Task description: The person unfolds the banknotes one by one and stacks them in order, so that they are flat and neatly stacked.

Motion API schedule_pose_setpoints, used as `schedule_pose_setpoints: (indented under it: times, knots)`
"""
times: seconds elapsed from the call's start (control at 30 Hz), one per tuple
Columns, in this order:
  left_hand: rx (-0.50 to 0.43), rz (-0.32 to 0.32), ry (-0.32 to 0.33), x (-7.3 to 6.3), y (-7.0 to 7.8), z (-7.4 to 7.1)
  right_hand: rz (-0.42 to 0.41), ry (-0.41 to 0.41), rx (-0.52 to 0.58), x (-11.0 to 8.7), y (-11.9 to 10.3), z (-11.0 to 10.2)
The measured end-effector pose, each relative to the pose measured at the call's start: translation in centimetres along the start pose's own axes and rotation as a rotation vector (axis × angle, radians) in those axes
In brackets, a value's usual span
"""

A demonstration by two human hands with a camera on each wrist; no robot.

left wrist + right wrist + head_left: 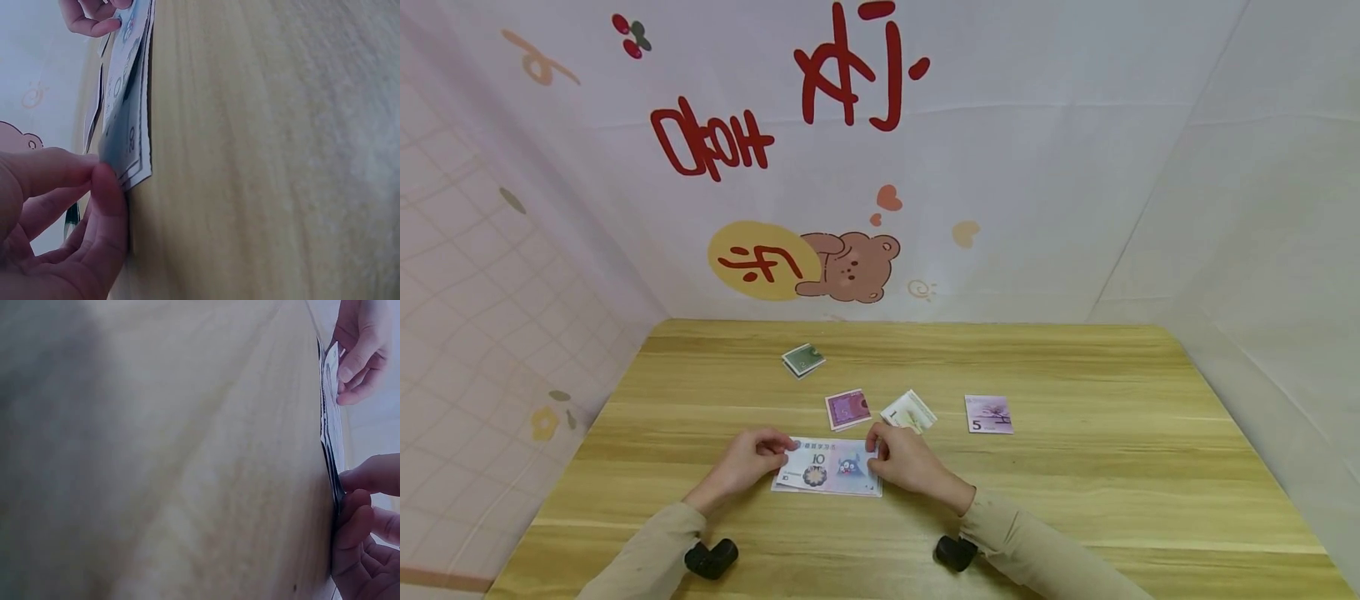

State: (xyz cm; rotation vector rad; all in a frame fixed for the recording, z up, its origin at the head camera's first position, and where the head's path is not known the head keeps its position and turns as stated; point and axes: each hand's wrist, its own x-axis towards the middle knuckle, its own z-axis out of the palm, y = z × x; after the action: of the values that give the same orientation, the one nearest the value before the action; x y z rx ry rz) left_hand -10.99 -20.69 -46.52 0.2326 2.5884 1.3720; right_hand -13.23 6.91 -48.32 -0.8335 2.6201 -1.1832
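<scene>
A pale blue and pink play banknote marked 10, with a blue cartoon figure, lies over other paper notes near the table's front. My left hand pinches its left end between thumb and fingertips. In the left wrist view, that end of the banknote is raised off the notes beneath, and the thumb and index finger of the left hand meet on it. At the opposite end, my right hand pinches the right edge. The right wrist view shows the right hand holding the thin stack's end close to the tabletop.
Behind the stack lie a purple folded note and a yellowish folded note marked 1. Farther right is a purple note marked 5; a green folded note lies farther back. A printed cloth hangs behind the wooden table.
</scene>
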Motion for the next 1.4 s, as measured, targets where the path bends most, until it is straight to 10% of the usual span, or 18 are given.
schedule_pose_setpoints:
  times: [0.5,0.87,1.4]
  knots:
    - [0.013,-0.081,0.017,0.6,0.2,0.1,0.059,0.043,-0.016,0.1,-0.1,0.3]
    - [-0.072,-0.007,-0.166,1.0,1.0,-0.4,0.020,-0.065,0.060,-0.1,-0.1,-0.9]
    - [-0.181,0.022,-0.153,2.2,1.8,0.4,0.000,-0.080,0.217,-1.9,2.2,-2.9]
